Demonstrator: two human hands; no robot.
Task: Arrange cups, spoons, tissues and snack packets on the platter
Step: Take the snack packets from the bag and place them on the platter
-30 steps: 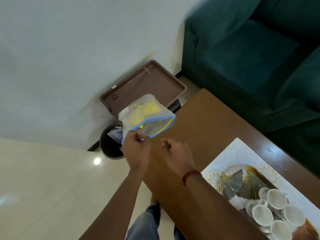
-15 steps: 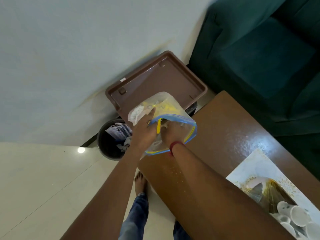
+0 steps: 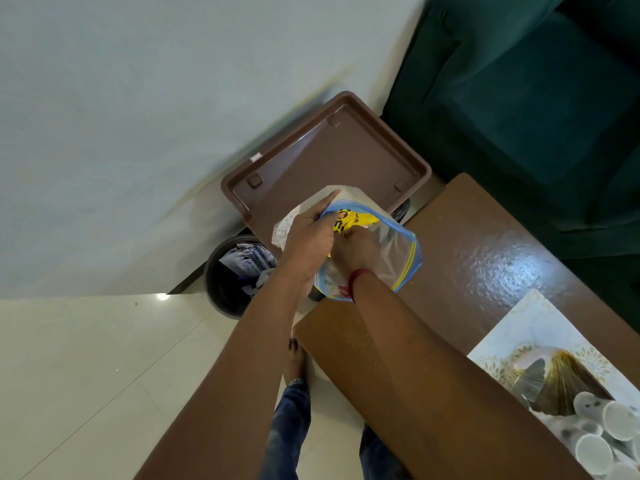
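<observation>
the left hand grips the zip bag by its rim just past the surface corner, mouth facing the person, long axis toward the tray. the right hand, inside, pinches the yellow snack packet

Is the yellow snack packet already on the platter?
No, the yellow snack packet sits inside the zip bag, far from the platter.

The zip bag hangs over the far left corner of the table. The left hand grips its mouth from the left, and the right hand is inside, holding a snack packet. Left of that corner stands a bin, with a tray against the wall behind it. A sofa sits beyond the table. On the table's near right lies the platter, bearing cups.
</observation>
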